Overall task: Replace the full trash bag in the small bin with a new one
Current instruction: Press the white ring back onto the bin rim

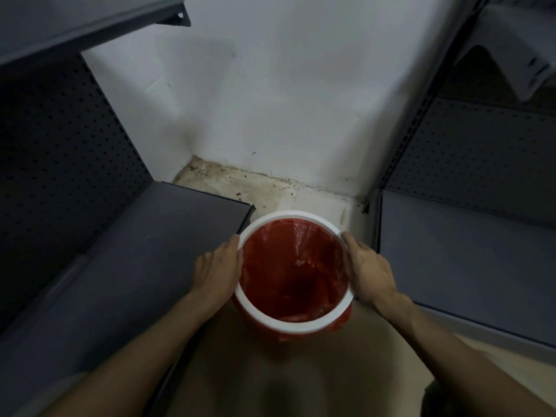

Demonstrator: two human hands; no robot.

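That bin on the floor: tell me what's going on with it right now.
A person crouches over a small bin on the floor between two grey shelf units. The left hand and the right hand press against opposite sides of its white rim. A red bag lines the inside, its edge folded out below the rim. The bag looks nearly empty, so it seems to be the new one.

**Both hands on the rim**

L hand (pixel 218 269): palm down, fingers together and pointing fwd, pressed against the left side of the rim (pixel 293 326); thumb edge touches it. R hand (pixel 365 267): same pose, mirrored, flat against the right side. Neither curled into a fist. Both forearms bare, coming in from the bottom corners, angled inward, wrists about straight.
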